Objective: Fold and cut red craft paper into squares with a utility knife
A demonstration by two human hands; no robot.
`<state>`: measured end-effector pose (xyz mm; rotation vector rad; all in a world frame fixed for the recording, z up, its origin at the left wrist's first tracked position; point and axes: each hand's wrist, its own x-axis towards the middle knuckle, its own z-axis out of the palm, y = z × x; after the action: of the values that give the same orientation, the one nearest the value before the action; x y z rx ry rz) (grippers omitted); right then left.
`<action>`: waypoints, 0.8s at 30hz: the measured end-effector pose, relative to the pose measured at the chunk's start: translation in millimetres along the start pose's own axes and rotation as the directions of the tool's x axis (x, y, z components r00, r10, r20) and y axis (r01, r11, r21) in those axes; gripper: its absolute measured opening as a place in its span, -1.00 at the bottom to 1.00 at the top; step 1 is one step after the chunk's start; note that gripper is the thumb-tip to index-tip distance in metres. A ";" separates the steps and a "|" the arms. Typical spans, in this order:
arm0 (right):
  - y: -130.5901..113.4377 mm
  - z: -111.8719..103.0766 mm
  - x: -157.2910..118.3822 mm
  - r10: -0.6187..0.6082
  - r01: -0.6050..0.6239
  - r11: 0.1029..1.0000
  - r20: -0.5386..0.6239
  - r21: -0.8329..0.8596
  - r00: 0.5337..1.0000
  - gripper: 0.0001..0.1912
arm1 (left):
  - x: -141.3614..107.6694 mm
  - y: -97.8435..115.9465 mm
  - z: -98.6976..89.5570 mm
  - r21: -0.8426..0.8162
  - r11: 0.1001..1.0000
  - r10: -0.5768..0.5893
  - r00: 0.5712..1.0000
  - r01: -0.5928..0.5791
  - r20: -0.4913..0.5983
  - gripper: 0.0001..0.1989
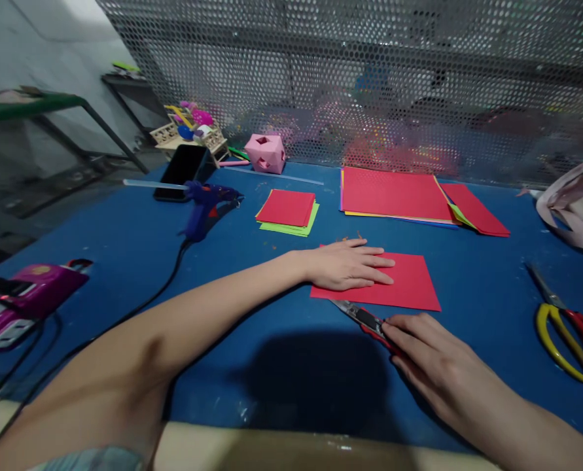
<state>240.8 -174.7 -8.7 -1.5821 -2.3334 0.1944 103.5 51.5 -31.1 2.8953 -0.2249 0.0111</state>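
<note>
My left hand (347, 265) lies flat, fingers spread, on a red paper sheet (411, 281) on the blue table. In my right hand (428, 360) is a red and black utility knife (367, 320), its blade pointing left at the sheet's near edge, just below my left hand. Behind my left hand sits a small stack of square red and green papers (287, 209). Larger red sheets (394, 195), with other colours under them, are further back, beside a narrower red piece (477, 209).
A blue glue gun (203, 208), a phone (182, 171) and a pink paper cube (265, 154) stand back left. A purple power strip (40, 294) with cables is at the left, scissors (561, 327) at the right. A perforated metal panel (320, 85) borders the table's back.
</note>
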 end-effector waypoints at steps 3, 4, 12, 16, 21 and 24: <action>0.0 1.3 1.4 -0.019 0.018 1.000 -0.013 -0.021 1.000 -0.65 | 0.2 0.4 -0.7 0.015 1.000 -0.002 1.000 0.002 0.019 -0.56; 0.0 1.7 1.8 -0.022 0.022 0.999 -0.013 -0.023 1.000 -0.65 | 0.3 0.5 -0.9 0.017 1.000 -0.005 1.000 0.004 0.025 -0.56; -0.8 4.6 7.8 -0.057 0.056 0.997 -0.026 -0.046 0.998 -0.67 | 0.3 -0.8 0.1 -0.014 1.000 0.009 1.000 -0.009 -0.005 -0.56; -2.4 4.1 11.8 -0.081 0.080 0.996 -0.028 -0.049 0.996 -0.68 | 0.7 -0.7 -0.1 0.003 1.000 0.002 1.000 -0.002 0.017 -0.55; -3.9 4.3 15.1 -0.088 0.086 0.995 -0.029 -0.051 0.996 -0.69 | 0.9 0.8 -2.0 0.011 1.000 -0.021 0.999 0.021 0.050 -0.55; -5.2 4.5 17.0 -0.097 0.096 0.994 -0.031 -0.054 0.995 -0.69 | 0.7 1.2 -2.4 0.019 1.000 -0.018 0.998 0.018 0.053 -0.55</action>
<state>228.9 -160.7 -8.4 -1.4800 -2.4009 0.0844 104.0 50.8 -28.5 2.9183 -0.2092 -0.0676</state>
